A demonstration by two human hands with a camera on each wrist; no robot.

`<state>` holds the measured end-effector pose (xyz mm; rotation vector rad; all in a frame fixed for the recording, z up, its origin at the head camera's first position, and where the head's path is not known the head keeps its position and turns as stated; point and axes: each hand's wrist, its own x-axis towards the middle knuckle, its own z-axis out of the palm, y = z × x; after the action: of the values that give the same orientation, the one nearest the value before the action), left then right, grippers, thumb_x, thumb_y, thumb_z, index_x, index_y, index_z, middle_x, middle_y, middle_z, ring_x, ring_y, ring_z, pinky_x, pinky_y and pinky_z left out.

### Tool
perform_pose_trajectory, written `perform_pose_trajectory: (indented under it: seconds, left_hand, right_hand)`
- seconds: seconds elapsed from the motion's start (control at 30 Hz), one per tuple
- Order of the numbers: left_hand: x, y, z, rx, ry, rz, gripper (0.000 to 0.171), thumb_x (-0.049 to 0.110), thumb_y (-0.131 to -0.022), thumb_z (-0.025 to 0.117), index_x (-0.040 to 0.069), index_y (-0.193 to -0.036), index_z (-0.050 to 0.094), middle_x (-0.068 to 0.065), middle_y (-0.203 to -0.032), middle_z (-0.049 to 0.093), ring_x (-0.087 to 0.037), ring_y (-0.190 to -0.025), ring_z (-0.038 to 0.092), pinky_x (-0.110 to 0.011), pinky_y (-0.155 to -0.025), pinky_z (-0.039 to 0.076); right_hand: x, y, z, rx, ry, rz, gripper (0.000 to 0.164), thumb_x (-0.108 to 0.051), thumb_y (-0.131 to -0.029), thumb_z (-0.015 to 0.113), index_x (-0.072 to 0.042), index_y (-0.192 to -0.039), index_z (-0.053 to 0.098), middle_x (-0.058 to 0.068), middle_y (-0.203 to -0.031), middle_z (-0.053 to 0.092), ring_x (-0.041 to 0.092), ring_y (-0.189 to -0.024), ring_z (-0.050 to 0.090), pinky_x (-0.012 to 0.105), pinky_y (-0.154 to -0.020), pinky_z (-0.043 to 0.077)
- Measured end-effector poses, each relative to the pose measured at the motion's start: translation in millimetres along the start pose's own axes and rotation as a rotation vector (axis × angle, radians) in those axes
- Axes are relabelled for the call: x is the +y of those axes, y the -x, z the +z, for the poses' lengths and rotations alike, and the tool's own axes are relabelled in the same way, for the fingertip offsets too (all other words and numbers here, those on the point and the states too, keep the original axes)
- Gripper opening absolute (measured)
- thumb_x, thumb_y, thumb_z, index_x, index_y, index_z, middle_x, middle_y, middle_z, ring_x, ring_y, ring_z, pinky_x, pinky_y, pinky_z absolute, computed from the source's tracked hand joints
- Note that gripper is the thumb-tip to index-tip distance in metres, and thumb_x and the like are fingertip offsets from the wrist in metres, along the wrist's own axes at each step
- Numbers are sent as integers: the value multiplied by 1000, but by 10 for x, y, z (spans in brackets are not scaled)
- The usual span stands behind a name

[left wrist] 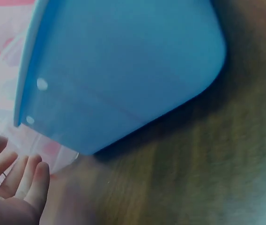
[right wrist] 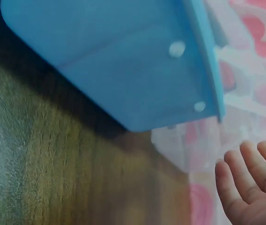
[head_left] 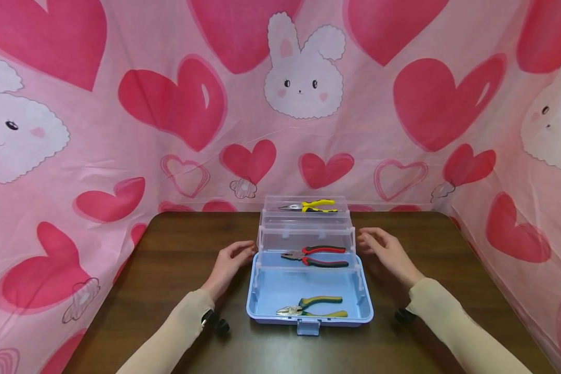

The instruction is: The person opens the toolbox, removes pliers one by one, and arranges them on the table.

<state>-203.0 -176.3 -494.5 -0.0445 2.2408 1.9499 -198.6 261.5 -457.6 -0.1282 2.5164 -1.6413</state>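
Your left hand [head_left: 227, 265] is beside the rear left corner of the light-blue plastic toolbox with its translucent folding tiers [head_left: 304, 284], fingers loosely bent and clamped on nothing; whether a fingertip brushes the side cannot be told for certain, as the left wrist view is cropped there. The toolbox sits centrally on the dark brown wooden table [head_left: 177, 270], within reach of both your hands, its light-blue front latch [head_left: 308, 328] facing you, presumably for direct access. The tiers step up and back, which appears intended to leave each level exposed. The green-and-yellow-handled steel pliers [head_left: 301, 307] lie in the base near the front wall; the yellow-and-black long-nose pliers [head_left: 299, 206] occupy the rearmost tier; the red-and-black-handled pliers [head_left: 303, 255] lie in the lower tier between them. All three point left with handles to the right, an arrangement likely to suit a right-handed pick. Your right hand [head_left: 389, 254] is just beside the right side of the tiers, fingers extended and holding nothing
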Motion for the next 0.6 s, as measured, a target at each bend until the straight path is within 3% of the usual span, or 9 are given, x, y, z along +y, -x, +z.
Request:
perform_pose_trajectory:
  seconds: [0.17,0.4,0.6]
  left_hand:
    - [39,171,13,28,-14,-7,41,32,-102,69,10,-137,65,-12,-136,66,-29,-116,69,-40,-104,53]
    - [121,335,95,33,-92,28,37,25,-101,71,7,-133,67,-13,-123,72,-26,-102,71,-44,-96,59]
    - [88,417,172,57,-184,50,36,17,-99,73,8,-133,67,-7,-114,70,-21,-88,64,-38,-84,62]
  right_hand:
    - [-152,149,-5,16,62,-23,55,-45,-105,60,-8,-146,52,18,-133,63,38,-117,64,50,-102,55]
    - [-314,288,61,11,183,-119,43,-35,-102,69,-10,-136,60,9,-117,68,28,-104,65,24,-85,57]
    - [-387,342,186,-58,263,-250,34,-21,-97,76,-9,-127,67,-1,-109,70,19,-95,64,28,-79,58]
